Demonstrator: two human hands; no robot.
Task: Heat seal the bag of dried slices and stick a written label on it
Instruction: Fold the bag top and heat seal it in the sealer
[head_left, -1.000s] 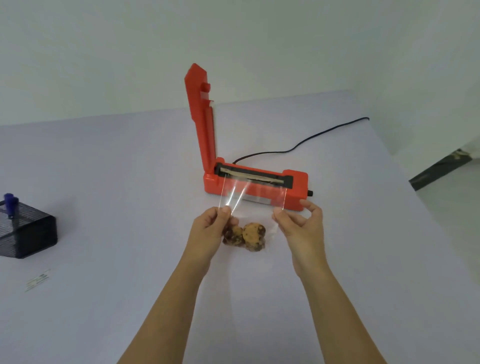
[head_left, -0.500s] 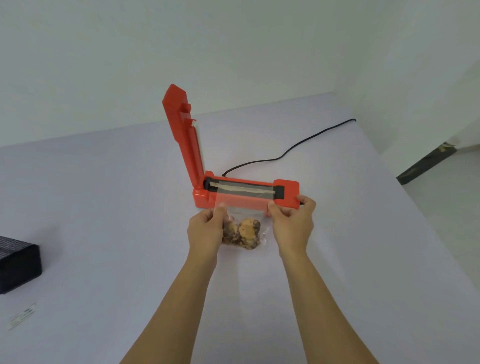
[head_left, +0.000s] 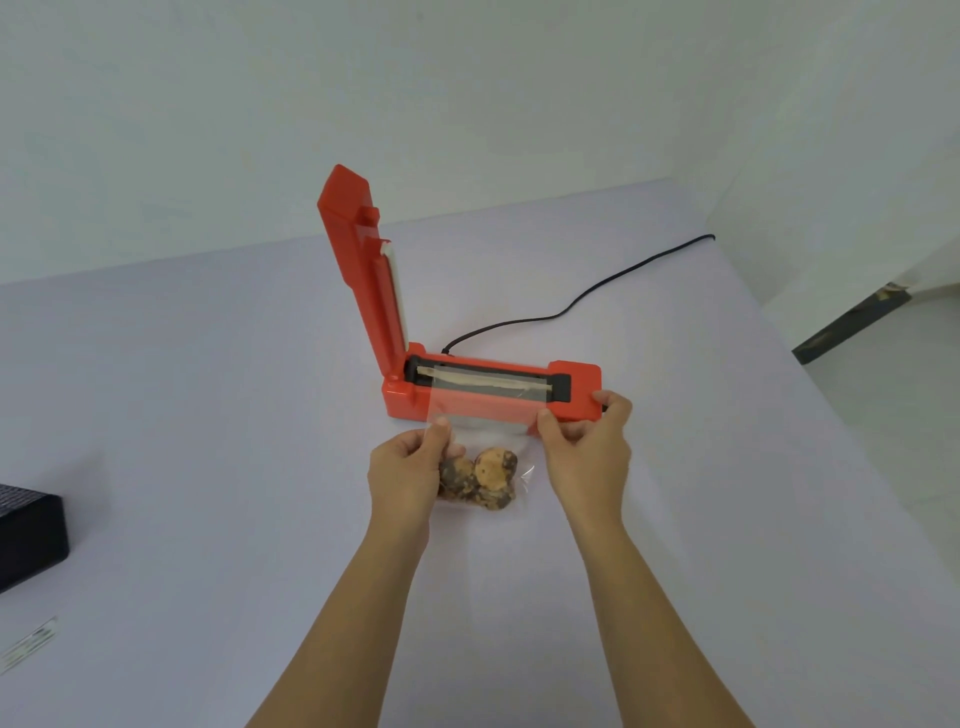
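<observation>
An orange heat sealer (head_left: 576, 405) stands on the pale table with its lid (head_left: 358, 265) raised upright at the left end. A clear plastic bag (head_left: 485, 410) holds brown dried slices (head_left: 480, 478) at its near end. Its open end lies flat across the sealer's black sealing strip (head_left: 488, 382). My left hand (head_left: 408, 467) pinches the bag's left edge. My right hand (head_left: 587, 447) pinches the right edge, fingers against the sealer's front right corner.
A black power cord (head_left: 587, 296) runs from the sealer's back to the far right table edge. A black mesh box (head_left: 28, 540) sits at the left edge. A small white label strip (head_left: 26, 644) lies near the front left. The table's right edge drops to the floor.
Both hands carried the bag forward to the sealer, and its open end now lies over the sealing strip. The camera view shifted, pushing the black box toward the left edge.
</observation>
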